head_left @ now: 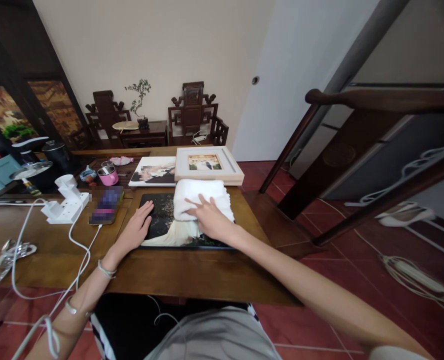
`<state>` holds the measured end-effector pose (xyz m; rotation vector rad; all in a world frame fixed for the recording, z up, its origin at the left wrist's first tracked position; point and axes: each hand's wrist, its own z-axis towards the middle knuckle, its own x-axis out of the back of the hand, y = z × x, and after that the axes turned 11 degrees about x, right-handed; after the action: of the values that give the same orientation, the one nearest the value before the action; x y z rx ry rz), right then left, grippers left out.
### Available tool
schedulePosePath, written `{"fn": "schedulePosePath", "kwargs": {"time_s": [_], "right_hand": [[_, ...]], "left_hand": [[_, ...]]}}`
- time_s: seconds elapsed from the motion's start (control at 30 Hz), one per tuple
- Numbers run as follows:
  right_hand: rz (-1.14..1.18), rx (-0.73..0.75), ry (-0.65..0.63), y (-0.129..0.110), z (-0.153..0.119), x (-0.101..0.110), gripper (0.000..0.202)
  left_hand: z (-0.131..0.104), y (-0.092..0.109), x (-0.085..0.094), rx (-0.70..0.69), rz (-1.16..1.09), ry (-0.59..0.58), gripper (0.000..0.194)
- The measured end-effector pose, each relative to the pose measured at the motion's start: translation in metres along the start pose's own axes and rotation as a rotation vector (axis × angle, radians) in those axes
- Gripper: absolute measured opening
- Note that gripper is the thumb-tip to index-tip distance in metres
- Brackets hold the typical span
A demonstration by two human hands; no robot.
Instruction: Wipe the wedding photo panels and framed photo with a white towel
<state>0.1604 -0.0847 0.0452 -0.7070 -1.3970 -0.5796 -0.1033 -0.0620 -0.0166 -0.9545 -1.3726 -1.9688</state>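
Observation:
A dark photo panel (162, 220) showing a pale dress lies flat near the edge of the wooden table (207, 275). My left hand (136, 227) rests on the panel's left side with its fingers spread, holding nothing. Over the panel's upper right part lies a folded white towel (199, 192). My right hand (210, 217) presses on the towel from above, palm down and fingers apart, without gripping it. The part of the panel beneath the towel is hidden.
Behind the panel are a light framed picture (209, 162) and a white-edged photo (152, 171). To the left are a phone (105, 206), a white power strip (66, 207) with cables, a pink cup (108, 175) and a silver metal object (10, 257).

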Motion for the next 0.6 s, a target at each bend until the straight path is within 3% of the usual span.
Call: {"fn": "schedulePosePath", "kwargs": {"time_s": [0.2, 0.33, 0.43, 0.6], "right_hand": [[0.072, 0.112, -0.051, -0.056, -0.066, -0.011, 0.061], [0.129, 0.182, -0.053, -0.068, -0.085, -0.013, 0.063], [0.138, 0.162, -0.100, -0.059, -0.068, -0.004, 0.065], [0.106, 0.115, -0.077, -0.020, -0.006, 0.007, 0.074]], "left_hand": [[0.000, 0.000, -0.002, -0.001, 0.000, 0.004, 0.048], [0.000, 0.002, 0.000, 0.010, 0.017, -0.014, 0.049], [0.000, 0.002, 0.001, 0.000, 0.022, -0.018, 0.049], [0.000, -0.001, 0.001, -0.008, 0.019, -0.021, 0.049]]}}
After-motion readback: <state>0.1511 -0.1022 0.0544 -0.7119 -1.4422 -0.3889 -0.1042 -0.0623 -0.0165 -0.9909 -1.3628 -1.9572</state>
